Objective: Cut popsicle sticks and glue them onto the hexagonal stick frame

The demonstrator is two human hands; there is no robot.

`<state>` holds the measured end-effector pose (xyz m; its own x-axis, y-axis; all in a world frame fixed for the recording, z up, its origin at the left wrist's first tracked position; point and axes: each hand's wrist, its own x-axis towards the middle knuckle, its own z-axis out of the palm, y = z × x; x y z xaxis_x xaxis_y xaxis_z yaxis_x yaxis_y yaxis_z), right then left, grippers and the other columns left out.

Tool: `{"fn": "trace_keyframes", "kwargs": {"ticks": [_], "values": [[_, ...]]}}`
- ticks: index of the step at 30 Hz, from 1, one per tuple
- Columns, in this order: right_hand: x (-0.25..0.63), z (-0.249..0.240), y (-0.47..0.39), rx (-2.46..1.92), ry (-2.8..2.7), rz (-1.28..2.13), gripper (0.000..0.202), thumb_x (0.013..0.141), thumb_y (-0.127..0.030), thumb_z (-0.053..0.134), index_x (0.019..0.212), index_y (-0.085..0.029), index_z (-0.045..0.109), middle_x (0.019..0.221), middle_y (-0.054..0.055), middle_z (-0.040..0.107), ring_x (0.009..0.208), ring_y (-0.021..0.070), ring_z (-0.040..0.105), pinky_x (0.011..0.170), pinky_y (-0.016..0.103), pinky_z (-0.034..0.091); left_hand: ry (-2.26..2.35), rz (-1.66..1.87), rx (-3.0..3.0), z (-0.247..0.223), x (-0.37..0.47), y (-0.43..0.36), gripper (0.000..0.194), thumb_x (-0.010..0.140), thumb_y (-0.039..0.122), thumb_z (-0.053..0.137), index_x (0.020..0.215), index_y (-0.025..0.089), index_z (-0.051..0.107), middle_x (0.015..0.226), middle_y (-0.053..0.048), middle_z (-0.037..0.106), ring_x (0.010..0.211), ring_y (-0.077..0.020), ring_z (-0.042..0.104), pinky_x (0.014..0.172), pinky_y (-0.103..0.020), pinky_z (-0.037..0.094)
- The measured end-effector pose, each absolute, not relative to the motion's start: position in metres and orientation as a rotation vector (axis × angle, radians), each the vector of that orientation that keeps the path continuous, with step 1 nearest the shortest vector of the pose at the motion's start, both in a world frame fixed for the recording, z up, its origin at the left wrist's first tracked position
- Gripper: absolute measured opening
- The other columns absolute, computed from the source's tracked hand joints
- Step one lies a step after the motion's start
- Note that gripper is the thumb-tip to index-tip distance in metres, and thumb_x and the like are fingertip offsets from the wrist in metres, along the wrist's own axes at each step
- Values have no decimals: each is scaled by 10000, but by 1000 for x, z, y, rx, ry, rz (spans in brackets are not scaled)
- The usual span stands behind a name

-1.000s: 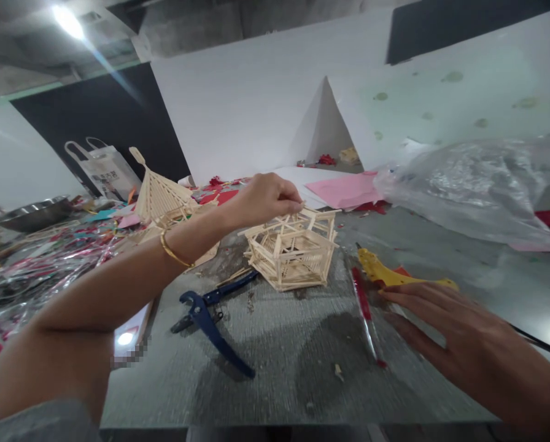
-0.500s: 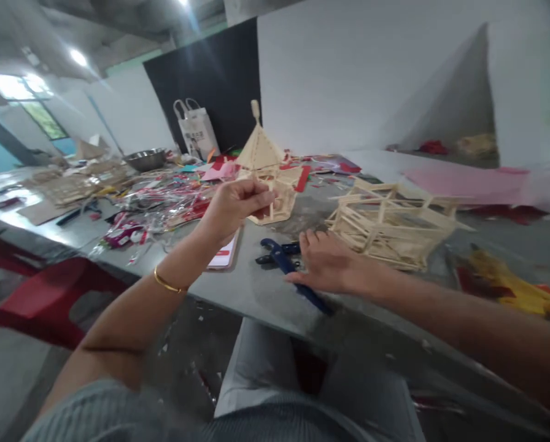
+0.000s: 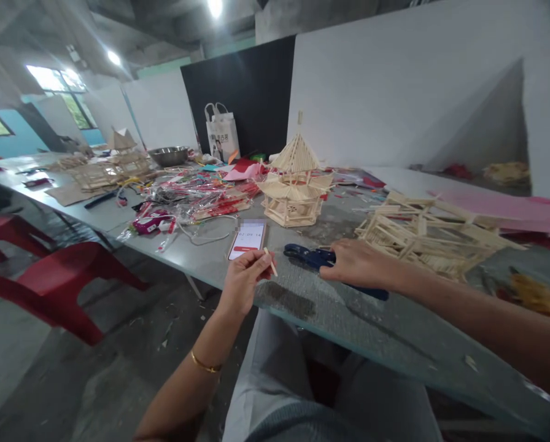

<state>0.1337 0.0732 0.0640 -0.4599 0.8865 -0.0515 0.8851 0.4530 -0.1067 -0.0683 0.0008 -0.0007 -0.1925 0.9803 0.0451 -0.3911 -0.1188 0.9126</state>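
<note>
My left hand (image 3: 246, 279) is closed in a pinch on a short wooden stick (image 3: 271, 262), held near the table's front edge. My right hand (image 3: 360, 264) is closed around a dark blue hand tool (image 3: 298, 253) that looks like a pair of cutters. Its blue handle (image 3: 371, 293) sticks out below the palm, and the hand hides its middle. Behind my left hand lies a phone (image 3: 247, 238) showing a timer. A small wooden-stick pagoda (image 3: 293, 199) stands upright beyond both hands. To the right of my right hand is a stick framework (image 3: 422, 236).
Plastic wrappings and red strips (image 3: 201, 202) cover the table's left side, with a metal bowl (image 3: 169, 155) and white bag (image 3: 223, 136) behind. Pink sheets (image 3: 496, 205) and a yellow item (image 3: 537, 294) lie right. Red stools (image 3: 67, 282) stand beyond the table's left edge.
My left hand has come down from in front of the pagoda towards the table's front edge, and its stick now shows. My right hand has closed around the blue tool. The view has shifted.
</note>
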Motion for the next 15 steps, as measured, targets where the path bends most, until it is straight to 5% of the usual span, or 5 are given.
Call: {"fn": "trace_keyframes", "kwargs": {"ticks": [6, 10, 15], "values": [[160, 65, 63, -1486, -1944, 1579, 297, 712, -481, 480, 654, -201, 560, 619, 36, 577, 545, 157, 543, 537, 301, 467, 985, 1506, 985, -3, -46, 5, 253, 699, 368, 715, 793, 137, 678, 691, -9, 640, 612, -73, 545, 597, -190, 416], [173, 62, 54, -1181, -1630, 1921, 313, 766, -446, 412, 769, -198, 602, 689, 46, 591, 569, 147, 539, 572, 298, 494, 958, 1446, 1011, 1, -36, 12, 284, 690, 395, 712, 766, 128, 651, 658, -2, 601, 593, -69, 518, 586, -192, 397], [177, 48, 56, -1023, -1597, 2023, 271, 645, -294, 492, 871, -187, 597, 850, 68, 639, 725, 178, 602, 706, 357, 516, 1010, 1420, 1063, 1, -32, 15, 325, 677, 436, 700, 731, 126, 617, 611, 14, 545, 549, -68, 463, 550, -206, 358]]}}
